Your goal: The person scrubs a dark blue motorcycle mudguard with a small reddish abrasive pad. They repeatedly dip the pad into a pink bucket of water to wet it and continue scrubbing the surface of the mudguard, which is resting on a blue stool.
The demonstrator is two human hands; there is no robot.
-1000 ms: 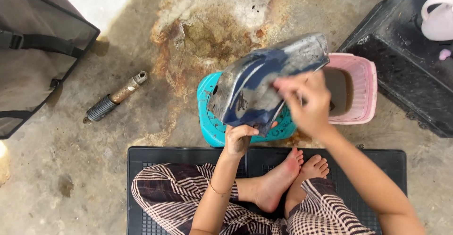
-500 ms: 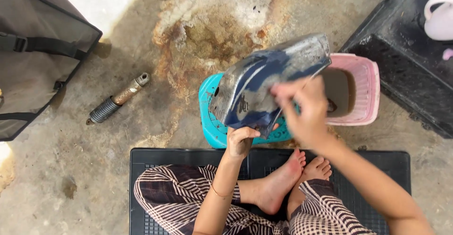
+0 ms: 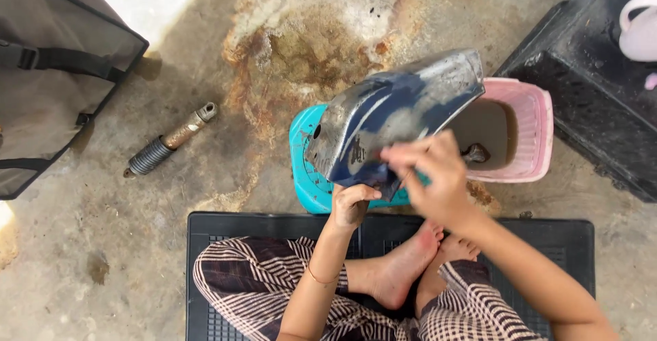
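Gripped from below by the left hand (image 3: 352, 204), the curved blue-grey metal fender (image 3: 393, 118) over the teal plastic basket (image 3: 304, 177) is best held steady while the right hand's (image 3: 431, 180) pinched fingers (image 3: 404, 156) work its near edge.

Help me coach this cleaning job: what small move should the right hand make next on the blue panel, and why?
Probably another short stroke toward the near edge. The left hand grips the blue panel from below over the teal basket, while the right hand presses on its lower face, where grime still shows.
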